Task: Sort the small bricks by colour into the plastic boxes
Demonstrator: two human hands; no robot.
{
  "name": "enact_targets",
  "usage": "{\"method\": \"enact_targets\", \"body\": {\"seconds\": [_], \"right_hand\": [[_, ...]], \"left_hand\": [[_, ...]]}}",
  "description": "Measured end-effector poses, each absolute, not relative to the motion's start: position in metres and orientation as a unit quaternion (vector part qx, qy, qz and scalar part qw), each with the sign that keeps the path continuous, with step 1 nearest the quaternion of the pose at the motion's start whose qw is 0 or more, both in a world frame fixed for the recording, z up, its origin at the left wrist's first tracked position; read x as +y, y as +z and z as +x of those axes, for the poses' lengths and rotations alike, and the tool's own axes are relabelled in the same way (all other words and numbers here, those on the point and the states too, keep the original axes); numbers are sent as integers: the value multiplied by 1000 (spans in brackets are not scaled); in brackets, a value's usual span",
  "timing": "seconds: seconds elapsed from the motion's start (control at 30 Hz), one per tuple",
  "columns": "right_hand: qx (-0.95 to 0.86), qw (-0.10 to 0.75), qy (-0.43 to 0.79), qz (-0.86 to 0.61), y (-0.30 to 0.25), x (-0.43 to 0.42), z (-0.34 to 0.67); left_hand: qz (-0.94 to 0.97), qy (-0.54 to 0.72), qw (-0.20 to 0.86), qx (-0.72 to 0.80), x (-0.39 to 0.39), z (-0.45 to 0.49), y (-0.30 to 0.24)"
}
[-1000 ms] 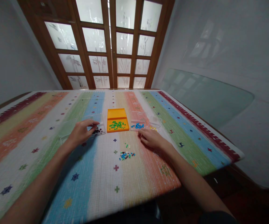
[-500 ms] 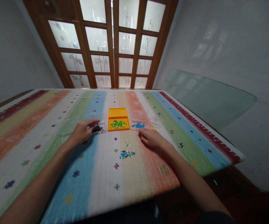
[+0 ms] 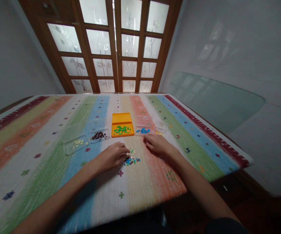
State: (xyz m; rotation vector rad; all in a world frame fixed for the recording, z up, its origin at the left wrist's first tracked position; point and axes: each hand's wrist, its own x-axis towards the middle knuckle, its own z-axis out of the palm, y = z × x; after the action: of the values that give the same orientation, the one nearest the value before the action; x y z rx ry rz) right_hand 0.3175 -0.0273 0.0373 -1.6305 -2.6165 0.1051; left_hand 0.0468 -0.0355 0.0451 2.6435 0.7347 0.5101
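A small mixed pile of tiny building bricks (image 3: 132, 161), blue, green and brown, lies on the striped cloth. My left hand (image 3: 116, 153) is at the pile's left edge, its fingers bent down and drawn together. Whatever is between its fingertips is hidden. My right hand (image 3: 155, 142) rests on the cloth in front of the clear box of blue bricks (image 3: 143, 130). Its fingers are curled closed, and I cannot see what they hold. Between and beyond the hands stands an open orange case (image 3: 122, 117) with green bricks (image 3: 122, 130) in it.
Left of the orange case are a clear box of dark brown bricks (image 3: 99, 136) and a clear box of pale bricks (image 3: 79, 143). Yellow bricks (image 3: 159, 132) lie in another clear box beyond my right hand. The table's front edge runs close below the pile.
My left hand has moved from the box of dark brown bricks back and to the right, to the mixed pile. My right hand stays almost where it was.
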Motion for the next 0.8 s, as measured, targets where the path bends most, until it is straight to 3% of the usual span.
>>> {"method": "enact_targets", "body": {"seconds": [0.17,0.5,0.8], "right_hand": [[-854,39,30,-518,34,-27,319],[-891,185,151,-386,25,-37,298],[-898,206,194,-338,19,-38,294]], "left_hand": [[933,161,184,262,-36,53,31],[897,233,239,288,-42,46,19],[894,250,243,281,-37,34,16]]}}
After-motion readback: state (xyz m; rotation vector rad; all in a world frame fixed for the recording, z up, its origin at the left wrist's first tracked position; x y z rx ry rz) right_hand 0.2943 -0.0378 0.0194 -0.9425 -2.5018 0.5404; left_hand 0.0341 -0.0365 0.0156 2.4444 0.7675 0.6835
